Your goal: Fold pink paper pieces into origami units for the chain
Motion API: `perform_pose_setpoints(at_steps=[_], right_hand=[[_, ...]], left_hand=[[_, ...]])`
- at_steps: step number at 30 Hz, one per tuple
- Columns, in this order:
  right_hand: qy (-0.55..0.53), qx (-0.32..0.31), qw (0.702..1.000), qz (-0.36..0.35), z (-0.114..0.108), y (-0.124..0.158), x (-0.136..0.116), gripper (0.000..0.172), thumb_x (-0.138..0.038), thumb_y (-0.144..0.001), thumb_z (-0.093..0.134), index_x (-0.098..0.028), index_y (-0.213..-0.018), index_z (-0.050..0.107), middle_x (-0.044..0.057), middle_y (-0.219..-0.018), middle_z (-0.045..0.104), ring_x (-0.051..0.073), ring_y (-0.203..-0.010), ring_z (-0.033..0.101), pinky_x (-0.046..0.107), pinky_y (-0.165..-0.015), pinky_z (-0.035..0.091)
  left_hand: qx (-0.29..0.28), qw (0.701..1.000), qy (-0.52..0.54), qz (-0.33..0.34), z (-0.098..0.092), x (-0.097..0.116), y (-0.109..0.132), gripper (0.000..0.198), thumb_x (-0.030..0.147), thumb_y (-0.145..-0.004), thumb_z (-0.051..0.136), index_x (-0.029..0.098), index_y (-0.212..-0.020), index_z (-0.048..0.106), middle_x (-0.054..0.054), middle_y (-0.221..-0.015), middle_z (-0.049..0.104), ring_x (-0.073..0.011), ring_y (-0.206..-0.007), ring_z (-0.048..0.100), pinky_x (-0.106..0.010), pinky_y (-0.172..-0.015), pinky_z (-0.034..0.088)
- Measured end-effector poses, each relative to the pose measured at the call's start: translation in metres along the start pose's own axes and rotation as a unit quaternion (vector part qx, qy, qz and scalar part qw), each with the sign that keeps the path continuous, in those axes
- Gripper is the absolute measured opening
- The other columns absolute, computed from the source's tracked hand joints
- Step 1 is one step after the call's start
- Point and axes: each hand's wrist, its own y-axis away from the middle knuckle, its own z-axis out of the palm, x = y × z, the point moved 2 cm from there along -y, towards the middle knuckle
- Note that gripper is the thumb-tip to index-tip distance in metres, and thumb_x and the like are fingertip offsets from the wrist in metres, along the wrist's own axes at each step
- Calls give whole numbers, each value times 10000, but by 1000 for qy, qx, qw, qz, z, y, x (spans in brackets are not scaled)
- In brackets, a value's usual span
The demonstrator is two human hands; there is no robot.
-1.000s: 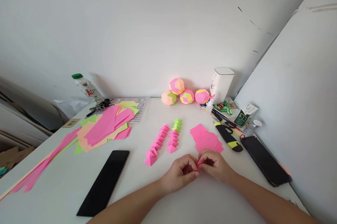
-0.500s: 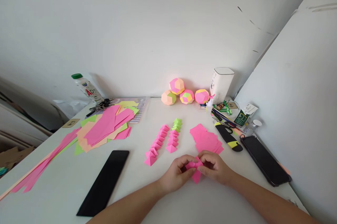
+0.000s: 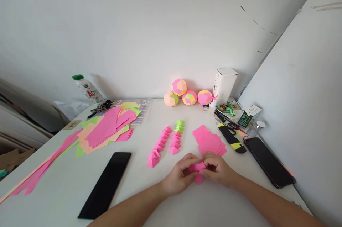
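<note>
Both hands are at the near middle of the white table (image 3: 149,202). The left hand (image 3: 180,175) is loosely curled, thumb and fingers pinching the left side of a small folded bright-pink paper piece (image 3: 197,167). The right hand (image 3: 219,170) is curled tighter and has its right side, so the piece sits between them, just nearer than a loose pile of flat pink paper squares (image 3: 211,143).

Container-wise: far left there's a white plastic bottle with a green cap (image 3: 89,90), cap on, can't tell what's in it. Far right, a small white squeeze bottle with a pink tip (image 3: 212,108) stands near some faceted multicoloured paper balls (image 3: 179,87); can't tell how full. Behind it is a tall white box-shaped container (image 3: 226,85), insides hidden. Over on the right, a small clear jar with a silver lid (image 3: 259,125) is closed, contents too tiny to make out, just beside a green-and-white packet (image 3: 245,118).
</note>
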Motion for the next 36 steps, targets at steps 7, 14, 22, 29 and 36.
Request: perform_pose_setpoints(at_steps=[7, 14, 22, 29, 36], right_hand=[[-50, 13, 998, -24, 0, -1, 5, 292, -439, -762, 669, -191, -635, 580, 25, -685, 514, 189, -702, 491, 308, -606, 411], [-97, 27, 993, 58, -3, 1, 4, 283, -415, -759, 680, -171, -651, 585, -6, -659, 506, 134, -591, 447, 261, -533, 366], [-151, 47, 979, 126, -3, 2, 5, 316, -442, -705, 723, -183, -726, 543, -44, -632, 489, 108, -549, 441, 231, -514, 373], [-141, 34, 984, 100, -3, 0, 4, 271, -422, -734, 704, -172, -723, 600, -31, -611, 515, 117, -550, 454, 241, -522, 374], [-136, 29, 987, 86, -4, 0, 3, 236, -380, -749, 699, -164, -699, 620, -36, -583, 504, 110, -533, 427, 235, -505, 346]], left_hand=[[34, 994, -96, -45, -1, 4, -1, 274, 341, -843, 558, 211, -1066, 648, -42, -853, 478, -157, -766, 504, -276, -657, 443], [43, 980, -195, -26, 0, 3, -2, 260, 318, -861, 512, 182, -1017, 670, -24, -755, 472, -138, -668, 466, -249, -617, 404], [26, 975, -218, -38, 1, 6, -2, 265, 306, -877, 483, 196, -996, 692, -28, -741, 510, -136, -659, 475, -239, -619, 398], [12, 973, -229, -32, 2, 8, -2, 268, 303, -886, 467, 193, -944, 704, -9, -667, 464, -135, -637, 452, -230, -604, 383], [13, 972, -231, -33, 2, 9, -2, 252, 270, -884, 471, 174, -903, 704, 0, -642, 439, -131, -626, 444, -227, -596, 368]])
